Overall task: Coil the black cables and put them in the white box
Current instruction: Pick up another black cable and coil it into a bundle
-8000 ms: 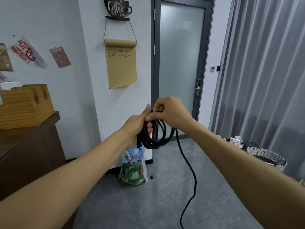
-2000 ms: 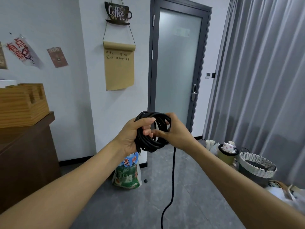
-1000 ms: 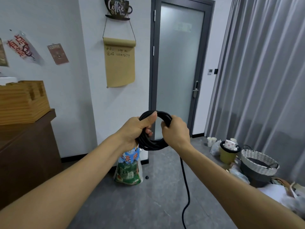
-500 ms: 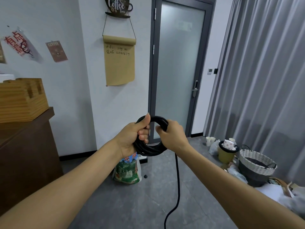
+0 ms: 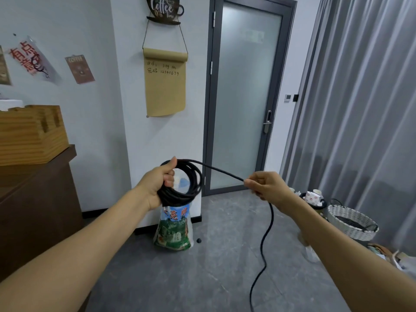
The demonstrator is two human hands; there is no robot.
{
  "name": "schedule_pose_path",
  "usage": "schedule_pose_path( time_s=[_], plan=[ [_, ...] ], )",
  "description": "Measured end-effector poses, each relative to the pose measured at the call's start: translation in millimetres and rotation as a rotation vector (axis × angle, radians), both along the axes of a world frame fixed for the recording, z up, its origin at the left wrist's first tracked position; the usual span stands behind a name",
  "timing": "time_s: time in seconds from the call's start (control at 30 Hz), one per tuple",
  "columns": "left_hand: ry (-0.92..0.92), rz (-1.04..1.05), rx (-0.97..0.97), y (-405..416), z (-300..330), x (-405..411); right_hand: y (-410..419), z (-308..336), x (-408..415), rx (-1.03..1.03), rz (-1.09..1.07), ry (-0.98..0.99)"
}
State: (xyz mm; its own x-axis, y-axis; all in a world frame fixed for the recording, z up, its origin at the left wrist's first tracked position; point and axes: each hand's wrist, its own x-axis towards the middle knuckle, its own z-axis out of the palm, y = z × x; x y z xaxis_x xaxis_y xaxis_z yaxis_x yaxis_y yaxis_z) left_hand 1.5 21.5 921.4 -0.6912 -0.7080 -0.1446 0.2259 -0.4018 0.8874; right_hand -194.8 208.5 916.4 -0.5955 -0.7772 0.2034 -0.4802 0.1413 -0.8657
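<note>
In the head view, at chest height before a white wall, the left hand (image 5: 157,188) is wrapped round a bundle of round loops of thin black rubber-sheathed cable (image 5: 191,188), thumb pressed on top. The right hand (image 5: 267,188) pinches the free run of that cable between curled fingers, drawing it taut from the coil; the rest droops to the grey tiled floor (image 5: 202,278). The cable looks light, limp and springy, so loops likely slip unless gripped across the whole bundle; the free run is best taken close to the coil. Its far end runs off the lower edge, and no white box can be made out.
</note>
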Motion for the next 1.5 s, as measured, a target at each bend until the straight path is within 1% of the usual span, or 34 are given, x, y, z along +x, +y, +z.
schedule_pose_path(
  time_s=[0.1,0.17,0.27,0.33,0.4,0.47,0.53,0.57,0.63,0.7,0.8,0.9,1.0,1.13,1.2,1.37,1.43,1.5],
  plan=[
    [0.002,0.13,0.033,-23.8,-0.8,8.4,12.1,-6.6,-14.5,0.0,-0.086,0.015],
    [0.019,0.197,0.038,-29.6,0.7,9.5,11.4,-9.6,-17.7,0.0,-0.151,0.075],
    [-0.075,0.313,-0.074,-26.5,5.7,5.6,2.4,-7.9,-11.7,-0.016,-0.266,0.225],
    [-0.135,0.412,-0.194,-21.2,9.0,0.7,-3.9,0.5,-0.4,0.041,-0.29,0.396],
    [-0.183,0.494,-0.332,-13.0,13.1,-4.1,-11.3,13.8,18.5,0.183,-0.196,0.626],
    [-0.244,0.535,-0.479,-4.1,16.8,-8.9,-19.2,29.5,41.3,0.274,-0.057,0.803],
    [-0.296,0.533,-0.597,4.9,20.5,-13.1,-25.4,44.8,61.1,0.262,0.057,0.882],
    [-0.317,0.523,-0.642,9.4,22.0,-15.0,-27.9,51.8,68.7,0.225,0.093,0.888],
    [-0.353,0.481,-0.708,17.8,24.2,-18.3,-33.0,61.9,77.8,0.135,0.123,0.826],
    [-0.348,0.406,-0.715,26.3,24.9,-21.1,-39.0,66.0,80.6,0.049,0.131,0.717],
    [-0.257,0.256,-0.62,38.1,21.6,-23.2,-46.7,64.4,77.8,-0.011,0.132,0.595],
    [-0.153,0.107,-0.466,48.9,19.7,-23.8,-47.4,60.6,71.7,-0.049,0.124,0.476],
    [-0.069,0.007,-0.338,57.0,20.6,-26.0,-43.0,58.2,68.7,-0.089,0.117,0.379],
    [-0.072,-0.079,-0.291,59.2,17.7,-26.6,-40.9,57.1,65.8,-0.134,0.054,0.242],
    [-0.09,-0.142,-0.275,59.0,16.2,-25.5,-40.0,57.6,63.8,-0.111,0.006,0.206],
    [-0.099,-0.264,-0.249,57.3,14.1,-17.0,-38.8,56.1,55.1,0.03,-0.039,0.266],
    [-0.135,-0.266,-0.311,55.9,10.8,-15.2,-37.7,55.7,52.0,0.1,0.012,0.226],
    [-0.192,-0.226,-0.37,51.9,6.7,-12.9,-33.7,52.7,46.4,0.103,0.105,0.112]
  ],
)
